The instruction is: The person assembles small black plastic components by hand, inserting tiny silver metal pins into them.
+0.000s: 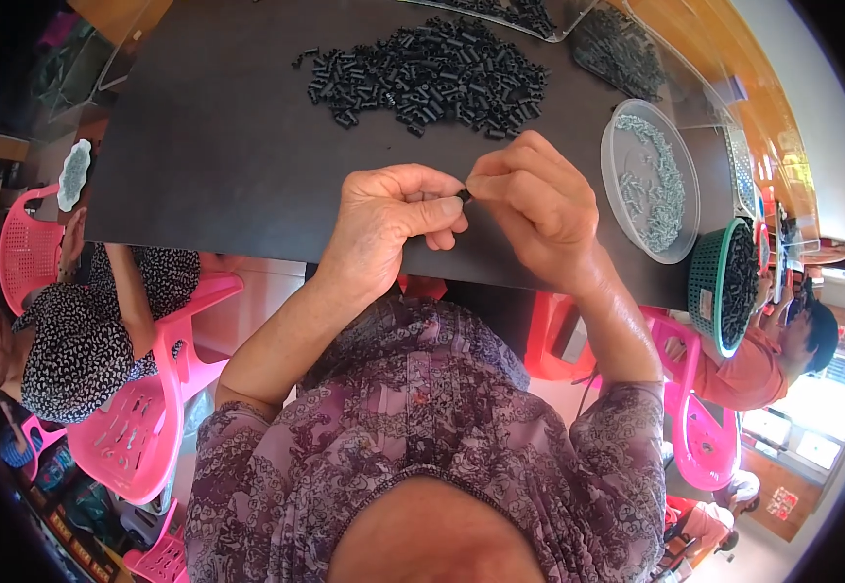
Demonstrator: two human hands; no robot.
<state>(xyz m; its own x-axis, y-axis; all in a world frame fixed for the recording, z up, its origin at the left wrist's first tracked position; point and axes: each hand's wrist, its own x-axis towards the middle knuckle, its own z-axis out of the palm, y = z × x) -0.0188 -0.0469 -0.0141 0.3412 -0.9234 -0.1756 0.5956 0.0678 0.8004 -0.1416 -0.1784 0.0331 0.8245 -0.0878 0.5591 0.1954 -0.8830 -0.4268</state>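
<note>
Over the near part of the dark table, my left hand (398, 216) pinches a small black part (464, 194) between thumb and forefinger. My right hand (539, 199) meets it there, its thumb and forefinger pressed together at the same part. Whether the right fingers also hold something else is hidden. Beyond both hands lies a heap of small black tubular parts (432, 78). To the right of my right hand, a round clear plastic tray (615, 185) holds many small silvery metal pieces, perhaps springs or screws.
A green basket (704, 282) full of black parts stands at the table's right edge. Clear bins (621, 49) of dark parts line the far right. People sit on both sides, with a pink chair (140, 437) at left. The dark tabletop (208, 146) extends left.
</note>
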